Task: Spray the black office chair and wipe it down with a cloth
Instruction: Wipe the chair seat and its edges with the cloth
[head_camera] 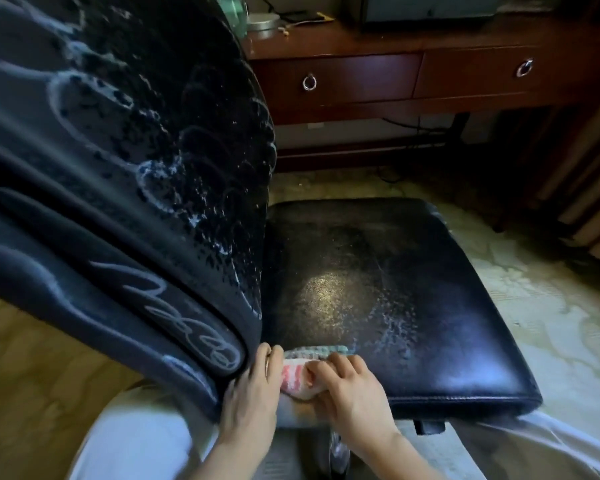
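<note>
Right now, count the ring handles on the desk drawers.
2. One ring handle on the left drawer, a second on the right drawer. The chair back may hide more.

A home study or bedroom: a dark wooden desk [430, 64] with ring-pull drawers [340, 79], patterned carpet [551, 306], and an office chair [378, 289].
</note>
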A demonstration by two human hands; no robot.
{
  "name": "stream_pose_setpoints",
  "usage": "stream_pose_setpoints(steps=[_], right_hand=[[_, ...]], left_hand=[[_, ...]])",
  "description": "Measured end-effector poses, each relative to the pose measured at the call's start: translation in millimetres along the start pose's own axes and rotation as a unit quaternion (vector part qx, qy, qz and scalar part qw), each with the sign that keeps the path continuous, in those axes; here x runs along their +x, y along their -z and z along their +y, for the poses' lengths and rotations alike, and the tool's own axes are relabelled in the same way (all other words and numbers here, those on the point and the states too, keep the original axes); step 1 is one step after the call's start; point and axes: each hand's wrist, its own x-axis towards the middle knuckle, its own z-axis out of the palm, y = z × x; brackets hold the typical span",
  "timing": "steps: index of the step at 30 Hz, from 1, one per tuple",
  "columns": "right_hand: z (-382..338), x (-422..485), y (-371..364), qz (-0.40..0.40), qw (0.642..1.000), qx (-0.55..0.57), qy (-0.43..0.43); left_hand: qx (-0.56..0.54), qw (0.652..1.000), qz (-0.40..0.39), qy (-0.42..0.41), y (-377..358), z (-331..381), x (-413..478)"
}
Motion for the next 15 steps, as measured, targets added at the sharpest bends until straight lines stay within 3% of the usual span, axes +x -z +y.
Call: stream_pose_setpoints(steps=[7, 15], right_hand=[[8.3, 28.9, -2.1, 0.069, 0.998, 0.001, 0.014], [26.8, 19.5, 6.9, -0.031, 0.998, 0.044, 0.036]], left_hand=[[0.024, 1.0, -0.005, 0.02, -1.2, 5.1, 4.4], [0.031, 0.997, 0.065, -0.003, -15.3, 14.7, -0.9]])
